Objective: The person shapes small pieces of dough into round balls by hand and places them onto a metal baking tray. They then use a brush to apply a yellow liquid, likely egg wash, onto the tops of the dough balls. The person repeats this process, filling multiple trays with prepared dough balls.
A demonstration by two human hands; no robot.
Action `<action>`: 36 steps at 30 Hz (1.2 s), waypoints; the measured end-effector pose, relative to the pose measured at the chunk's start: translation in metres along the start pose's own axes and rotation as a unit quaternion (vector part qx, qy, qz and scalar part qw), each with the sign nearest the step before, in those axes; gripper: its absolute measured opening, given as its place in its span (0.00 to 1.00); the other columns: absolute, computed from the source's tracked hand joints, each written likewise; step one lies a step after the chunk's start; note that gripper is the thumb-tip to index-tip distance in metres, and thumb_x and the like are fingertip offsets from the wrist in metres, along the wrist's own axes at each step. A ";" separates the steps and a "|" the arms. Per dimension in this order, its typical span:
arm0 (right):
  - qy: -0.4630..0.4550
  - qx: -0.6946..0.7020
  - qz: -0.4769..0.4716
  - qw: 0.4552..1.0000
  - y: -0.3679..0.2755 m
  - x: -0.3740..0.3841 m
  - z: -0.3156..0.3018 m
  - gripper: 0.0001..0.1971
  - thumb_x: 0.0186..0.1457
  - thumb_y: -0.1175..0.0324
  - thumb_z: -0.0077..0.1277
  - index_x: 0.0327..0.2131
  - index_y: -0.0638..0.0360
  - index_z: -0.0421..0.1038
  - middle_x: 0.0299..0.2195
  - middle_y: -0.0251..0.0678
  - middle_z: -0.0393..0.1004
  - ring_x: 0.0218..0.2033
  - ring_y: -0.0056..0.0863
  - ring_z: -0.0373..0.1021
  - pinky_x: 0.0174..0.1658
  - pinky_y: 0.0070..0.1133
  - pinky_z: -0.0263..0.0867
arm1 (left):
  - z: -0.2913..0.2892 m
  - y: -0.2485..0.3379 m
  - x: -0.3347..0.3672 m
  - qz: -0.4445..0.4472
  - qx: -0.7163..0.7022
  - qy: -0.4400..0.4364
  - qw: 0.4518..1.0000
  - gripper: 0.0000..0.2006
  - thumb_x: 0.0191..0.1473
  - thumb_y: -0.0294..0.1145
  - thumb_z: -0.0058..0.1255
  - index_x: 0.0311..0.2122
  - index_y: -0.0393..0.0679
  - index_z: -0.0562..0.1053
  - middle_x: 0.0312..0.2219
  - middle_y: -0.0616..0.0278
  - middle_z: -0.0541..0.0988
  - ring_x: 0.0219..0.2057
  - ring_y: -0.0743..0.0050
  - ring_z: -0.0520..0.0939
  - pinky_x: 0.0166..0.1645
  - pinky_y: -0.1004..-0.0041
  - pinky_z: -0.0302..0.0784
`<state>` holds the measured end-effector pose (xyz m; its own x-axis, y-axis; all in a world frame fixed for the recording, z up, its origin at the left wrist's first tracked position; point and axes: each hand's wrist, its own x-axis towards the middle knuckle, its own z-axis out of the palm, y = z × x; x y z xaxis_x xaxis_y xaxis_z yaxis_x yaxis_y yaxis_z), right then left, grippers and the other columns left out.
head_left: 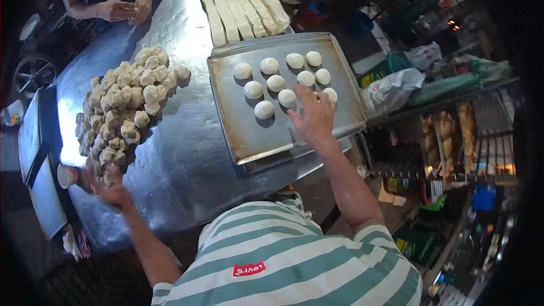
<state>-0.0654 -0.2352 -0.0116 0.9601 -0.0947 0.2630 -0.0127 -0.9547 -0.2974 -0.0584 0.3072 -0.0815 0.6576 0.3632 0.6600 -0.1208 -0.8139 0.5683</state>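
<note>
My right hand [314,114] is over the right part of a metal baking tray [238,141], fingers spread. Smooth white dough balls [264,110] sit on that tray in loose rows. One ball [330,94] lies right at its fingertips, and another ball [287,98] is beside the thumb. At the near end of a heap of rough, lumpy dough pieces [122,96], my left hand [110,191] reaches in with its fingers apart around a dough lump [107,178]. Motion blurs this hand a little, and a firm grip on the lump does not show.
A shiny metal table [175,153] carries everything. Long pale dough strips [241,11] lie behind the tray. A small cup [67,176] stands by my left hand. Across the table are another person's hands [127,11]. Braided loaves [447,136] rest on a rack at right.
</note>
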 end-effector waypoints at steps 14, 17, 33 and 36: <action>-0.068 0.103 -0.087 0.989 0.044 0.029 0.027 0.37 0.48 0.63 0.67 0.63 0.48 0.64 0.49 0.37 0.76 0.52 0.42 0.66 0.54 0.42 0.56 | 0.189 0.317 -0.116 -0.002 -0.024 -0.333 0.943 0.39 0.46 0.39 0.71 0.64 0.54 0.66 0.43 0.61 0.79 0.50 0.56 0.77 0.56 0.52 0.65; -0.086 0.120 -0.072 0.986 0.044 0.024 0.027 0.36 0.49 0.63 0.67 0.63 0.49 0.65 0.47 0.36 0.77 0.52 0.42 0.67 0.55 0.42 0.56 | 0.191 0.315 -0.117 -0.012 0.004 -0.339 0.941 0.40 0.46 0.37 0.69 0.65 0.54 0.64 0.43 0.60 0.79 0.49 0.56 0.77 0.57 0.51 0.65; -0.068 0.063 0.014 0.996 0.019 0.078 0.052 0.36 0.52 0.56 0.65 0.63 0.53 0.66 0.50 0.40 0.79 0.55 0.46 0.67 0.60 0.46 0.56 | 0.227 0.313 -0.047 -0.016 -0.052 -0.387 0.921 0.45 0.46 0.47 0.67 0.69 0.49 0.61 0.50 0.51 0.78 0.53 0.48 0.77 0.57 0.47 0.68; -0.072 0.100 0.027 0.992 0.008 0.076 0.044 0.37 0.51 0.58 0.66 0.64 0.52 0.66 0.50 0.39 0.79 0.53 0.46 0.68 0.58 0.45 0.57 | 0.226 0.301 -0.042 -0.042 -0.047 -0.402 0.913 0.45 0.48 0.46 0.66 0.70 0.51 0.59 0.50 0.53 0.79 0.54 0.50 0.77 0.58 0.46 0.66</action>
<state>0.0201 -0.2377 -0.0341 0.9896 -0.0888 0.1131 -0.0227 -0.8729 -0.4874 0.0458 -0.0558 -0.0488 0.9966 -0.0578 0.0584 -0.0820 -0.7427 0.6646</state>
